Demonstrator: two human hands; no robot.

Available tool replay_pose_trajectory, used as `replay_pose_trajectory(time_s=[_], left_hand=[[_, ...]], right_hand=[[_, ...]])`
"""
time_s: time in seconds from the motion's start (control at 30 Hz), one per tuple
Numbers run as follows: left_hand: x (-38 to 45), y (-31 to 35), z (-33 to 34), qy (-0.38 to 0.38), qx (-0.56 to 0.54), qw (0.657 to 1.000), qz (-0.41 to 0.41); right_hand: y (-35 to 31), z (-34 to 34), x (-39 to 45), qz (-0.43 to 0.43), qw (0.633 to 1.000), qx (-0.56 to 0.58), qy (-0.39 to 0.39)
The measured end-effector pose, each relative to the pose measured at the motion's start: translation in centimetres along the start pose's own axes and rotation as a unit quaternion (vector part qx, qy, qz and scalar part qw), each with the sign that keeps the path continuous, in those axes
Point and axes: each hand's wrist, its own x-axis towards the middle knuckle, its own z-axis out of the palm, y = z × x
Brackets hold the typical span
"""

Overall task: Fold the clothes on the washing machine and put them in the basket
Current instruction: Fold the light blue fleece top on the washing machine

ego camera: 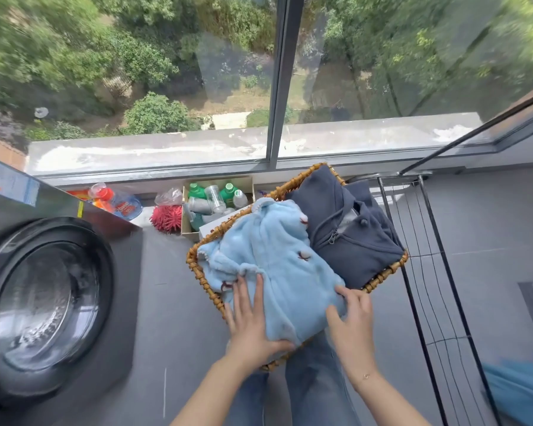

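A woven wicker basket stands on the grey floor below me. Inside it, on the right, lies a folded dark navy zip jacket. A folded light-blue fleece garment fills the left side and hangs over the near rim. My left hand grips its near left edge, thumb underneath. My right hand holds its near right corner with curled fingers. The dark washing machine, its round door facing me, is at the left; its top is mostly out of view.
A cardboard box of green and clear bottles, a red spiky brush and a blue detergent bottle sit along the window sill. A black wire drying rack stands at the right. Blue cloth shows at the bottom right.
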Motion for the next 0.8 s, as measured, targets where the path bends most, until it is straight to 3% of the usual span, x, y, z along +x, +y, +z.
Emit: replay_pose_trajectory(time_s=[0.13,0.3,0.43,0.53,0.6,0.67,0.7,0.8], left_hand=[[1.1,0.7,1.5,0.011,0.037,0.999,-0.019],[1.6,0.2,4.2,0.049,0.066,0.996,-0.046],[1.9,0.4,4.6,0.049,0.068,0.996,-0.032],[1.8,0.5,4.5,0.04,0.054,0.997,-0.029],[1.6,0.4,3.9,0.052,0.01,0.999,-0.015],[1.4,0.5,3.2,0.053,-0.047,0.997,-0.018],[1.1,0.4,2.7,0.037,-0.079,0.996,-0.016],[0.5,0.8,1.3,0.043,-0.2,0.979,-0.006]], right_hand=[[-0.5,1.1,1.1,0.087,0.991,0.05,-0.085],[-0.8,2.9,4.0,0.22,0.968,0.106,-0.055],[-0.3,3.7,5.7,0.244,0.966,0.065,-0.058],[-0.4,3.3,5.2,0.196,0.976,-0.004,-0.095],[-1.3,1.7,4.5,0.113,0.977,-0.123,-0.133],[-3.5,-0.3,4.4,0.008,0.961,-0.253,-0.109],[-4.3,-1.0,4.7,-0.036,0.961,-0.262,-0.083],[-7.7,-1.8,6.5,-0.137,0.983,-0.115,-0.047]])
